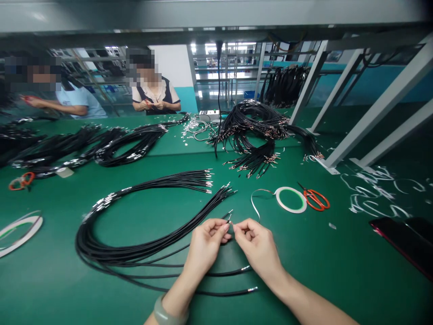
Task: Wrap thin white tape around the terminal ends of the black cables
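On the green workbench (338,275), many black cables already carry metal terminals (206,178); a loop of black cables (101,246) lies before the person. The left hand (206,246) and right hand (259,246) pinch a thin cable tip (230,217) between them.

Right hand (257,248) can pass rightward over green mat (338,275) to dark phone (404,243); cable coil (111,246) crowds left hand (206,246); tape roll (291,200), scissors (316,199) ahead.

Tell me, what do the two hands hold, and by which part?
The left hand pinches a thin black insulated wire near its metal-tipped end. The right hand's fingertips are beside that end, but a grip there cannot be told.
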Motion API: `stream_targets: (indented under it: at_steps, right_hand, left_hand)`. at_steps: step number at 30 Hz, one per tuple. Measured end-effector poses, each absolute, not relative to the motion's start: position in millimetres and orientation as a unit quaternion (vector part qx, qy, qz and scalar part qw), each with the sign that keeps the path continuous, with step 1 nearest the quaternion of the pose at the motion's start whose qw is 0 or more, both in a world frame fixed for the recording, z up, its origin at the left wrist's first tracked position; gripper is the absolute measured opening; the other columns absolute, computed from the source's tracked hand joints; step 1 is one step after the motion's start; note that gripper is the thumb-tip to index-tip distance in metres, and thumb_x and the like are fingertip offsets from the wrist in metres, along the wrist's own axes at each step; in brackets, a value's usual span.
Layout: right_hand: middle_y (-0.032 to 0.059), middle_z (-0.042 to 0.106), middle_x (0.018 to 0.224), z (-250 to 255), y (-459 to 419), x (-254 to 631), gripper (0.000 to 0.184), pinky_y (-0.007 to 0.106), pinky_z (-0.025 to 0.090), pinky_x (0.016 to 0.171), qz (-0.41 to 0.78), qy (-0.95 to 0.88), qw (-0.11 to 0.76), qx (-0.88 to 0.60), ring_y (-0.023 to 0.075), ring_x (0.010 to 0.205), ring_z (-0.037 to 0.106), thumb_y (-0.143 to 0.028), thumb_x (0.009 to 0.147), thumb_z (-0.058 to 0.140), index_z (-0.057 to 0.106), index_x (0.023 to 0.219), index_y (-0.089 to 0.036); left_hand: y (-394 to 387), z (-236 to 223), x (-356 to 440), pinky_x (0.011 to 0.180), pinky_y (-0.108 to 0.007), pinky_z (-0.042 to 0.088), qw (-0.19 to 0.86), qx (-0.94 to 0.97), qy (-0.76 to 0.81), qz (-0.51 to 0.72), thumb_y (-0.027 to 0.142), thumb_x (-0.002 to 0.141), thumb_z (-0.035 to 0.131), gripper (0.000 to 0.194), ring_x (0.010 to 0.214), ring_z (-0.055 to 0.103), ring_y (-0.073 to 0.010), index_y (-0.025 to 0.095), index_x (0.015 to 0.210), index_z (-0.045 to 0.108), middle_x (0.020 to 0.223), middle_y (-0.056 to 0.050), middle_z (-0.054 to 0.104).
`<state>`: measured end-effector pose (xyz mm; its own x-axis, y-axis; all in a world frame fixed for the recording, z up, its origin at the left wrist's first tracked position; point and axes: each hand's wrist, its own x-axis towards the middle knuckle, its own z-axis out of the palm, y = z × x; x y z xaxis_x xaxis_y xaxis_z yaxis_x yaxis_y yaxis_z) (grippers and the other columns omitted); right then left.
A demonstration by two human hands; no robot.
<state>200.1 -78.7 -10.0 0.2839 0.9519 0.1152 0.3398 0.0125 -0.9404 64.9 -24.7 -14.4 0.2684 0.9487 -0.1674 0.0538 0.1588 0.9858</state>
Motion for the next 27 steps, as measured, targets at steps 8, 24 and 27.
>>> stream_targets:
  at_steps: [8,24,27]
  right_hand:
    - [-0.0028,0.054,0.059,-10,-79,198,0.021,0.021,0.031,0.044,0.351,-0.466,0.522,-0.623,0.0103,0.048,0.041,-0.033,0.087,0.057,0.063,0.076,-0.017]
    - [0.0083,0.067,0.119,-5,-83,208,0.014,0.026,0.045,0.050,0.241,-0.655,0.479,-0.532,0.0111,0.049,0.057,-0.020,0.086,0.055,0.069,0.086,-0.024]
    - [0.0050,0.065,0.124,-6,-81,212,0.017,0.026,0.047,0.054,0.257,-0.685,0.434,-0.526,0.0124,0.054,0.062,-0.020,0.087,0.053,0.069,0.087,-0.027]
  left_hand:
    - [-30,-15,67,0.067,-0.027,0.056,0.521,0.587,0.472,0.401,0.029,0.077,0.069,0.018,0.068,0.068,-0.0166,0.015,0.088,0.070,0.082,-0.005,0.066]
    - [-31,-10,66,0.053,-0.023,0.053,0.557,0.564,0.455,0.405,0.030,0.076,0.069,0.020,0.060,0.061,-0.0135,0.018,0.090,0.075,0.081,-0.004,0.065]
    - [-27,-8,67,0.053,-0.023,0.052,0.613,0.508,0.464,0.389,0.032,0.072,0.072,0.026,0.053,0.060,-0.0118,0.012,0.089,0.073,0.073,-0.004,0.068]
